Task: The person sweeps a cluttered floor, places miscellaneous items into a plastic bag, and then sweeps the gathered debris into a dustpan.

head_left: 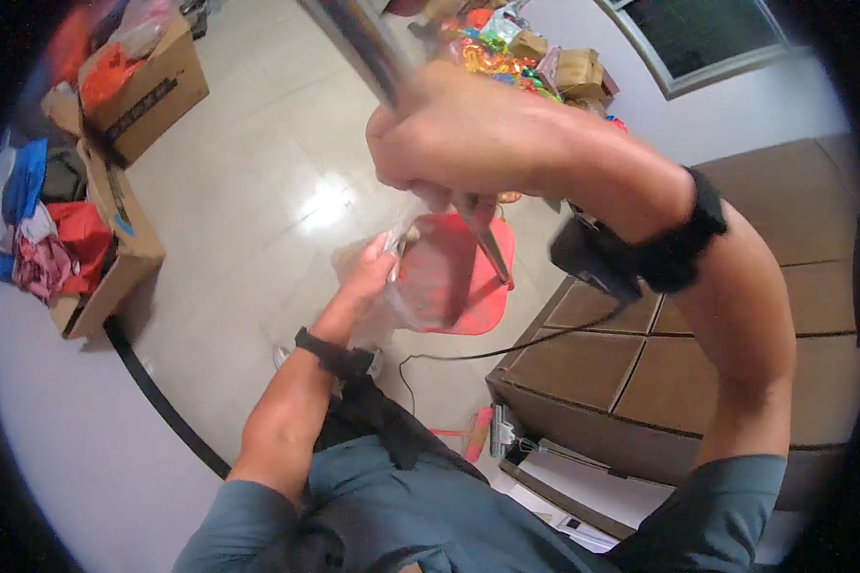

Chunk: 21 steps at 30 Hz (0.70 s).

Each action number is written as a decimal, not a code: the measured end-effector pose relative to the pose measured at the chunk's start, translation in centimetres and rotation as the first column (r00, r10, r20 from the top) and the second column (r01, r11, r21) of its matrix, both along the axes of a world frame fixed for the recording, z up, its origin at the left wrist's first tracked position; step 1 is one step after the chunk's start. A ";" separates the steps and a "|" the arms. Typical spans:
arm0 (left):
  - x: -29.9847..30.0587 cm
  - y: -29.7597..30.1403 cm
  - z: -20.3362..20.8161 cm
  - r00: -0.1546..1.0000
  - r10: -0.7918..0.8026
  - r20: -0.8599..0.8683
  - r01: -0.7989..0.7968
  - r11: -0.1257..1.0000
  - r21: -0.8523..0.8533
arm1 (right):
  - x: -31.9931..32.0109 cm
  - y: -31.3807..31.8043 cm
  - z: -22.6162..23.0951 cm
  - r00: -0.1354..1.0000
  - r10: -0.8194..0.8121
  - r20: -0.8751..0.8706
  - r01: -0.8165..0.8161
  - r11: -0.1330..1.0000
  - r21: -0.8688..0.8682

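Note:
My right hand point(449, 134) is wrapped round a long metal pole point(361, 46), raised in front of me. The pole slants down to a pink dustpan point(468, 306), tilted above the floor. At the pan's left edge, my left hand point(371, 269) pinches a clear plastic bag point(377, 310), which hangs against the pan. Some of the bag's opening is hard to make out. What lies inside the pan is too blurred to name. Each wrist wears a black strap, and a black device point(592, 256) with a cable hangs by the right one.
Open cardboard boxes point(158, 95) with bags and cloth stand along the left. Colourful packets point(492, 62) and small cartons point(583, 74) are piled at the far side. Stacked brown cartons point(583, 368) fill the right, and a pink-headed brush point(478, 432) leans near them. Pale tiles point(248, 191) cover the floor.

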State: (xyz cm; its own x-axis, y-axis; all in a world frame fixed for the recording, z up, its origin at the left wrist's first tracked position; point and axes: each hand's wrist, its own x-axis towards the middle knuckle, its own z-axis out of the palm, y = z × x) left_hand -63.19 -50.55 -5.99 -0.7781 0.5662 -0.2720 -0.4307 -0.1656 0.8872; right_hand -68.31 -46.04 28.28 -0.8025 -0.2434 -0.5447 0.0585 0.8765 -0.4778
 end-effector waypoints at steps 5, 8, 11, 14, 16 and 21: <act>0.1 -0.3 1.8 0.997 0.033 0.063 -0.034 0.999 0.009 | 0.7 0.5 0.8 1.000 -0.012 -0.005 0.012 1.000 0.022; -0.7 -0.3 0.4 0.998 0.056 -0.007 -0.056 0.996 -0.063 | 0.9 1.3 0.8 0.978 0.159 -0.133 -0.157 0.987 0.024; 0.4 0.1 0.7 0.996 0.089 -0.027 -0.089 0.996 -0.027 | 0.6 1.7 1.4 0.994 -0.111 -0.023 0.113 0.992 0.062; 0.3 -0.1 -0.6 0.993 0.118 0.032 -0.115 0.990 -0.084 | 2.6 2.0 2.4 0.981 0.157 -0.115 -0.163 0.986 -0.040; 0.9 0.4 -1.0 0.993 0.115 0.015 -0.113 0.988 -0.108 | 2.2 2.4 1.8 0.996 0.041 -0.084 -0.040 0.999 0.020; 1.5 0.4 -0.1 0.997 0.070 -0.042 -0.073 0.994 -0.085 | 4.0 2.7 2.2 0.979 0.137 -0.150 -0.142 0.990 -0.020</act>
